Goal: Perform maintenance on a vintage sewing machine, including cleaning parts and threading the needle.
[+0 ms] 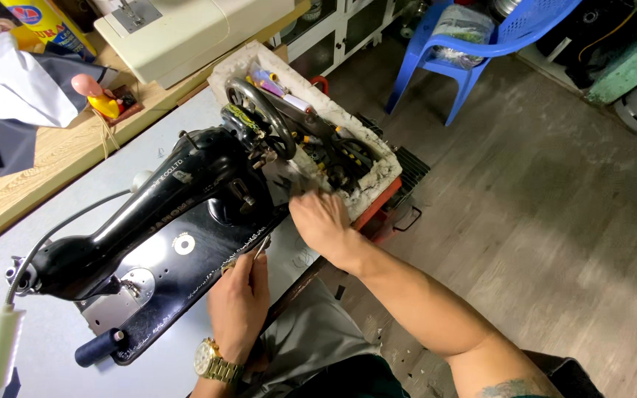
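Observation:
A black sewing machine (pixel 164 221) lies on a grey tabletop (pixel 53 346), its handwheel (pixel 261 114) toward the far end. My left hand (pixel 239 302), with a gold watch on the wrist, pinches a thin metal tool (pixel 261 247) against the near edge of the machine's base. My right hand (pixel 322 221) reaches past the machine into a white foam box (pixel 377 173) full of small tools and parts; its fingers are partly blurred, and what they touch is unclear.
A cream sewing machine (pixel 186 29) stands on a wooden bench (pixel 38 162) at the back, beside folded cloth (pixel 9 88). A blue plastic chair (pixel 473 51) stands on the wooden floor behind the box. A dark-handled tool (pixel 101 346) lies by the machine's base.

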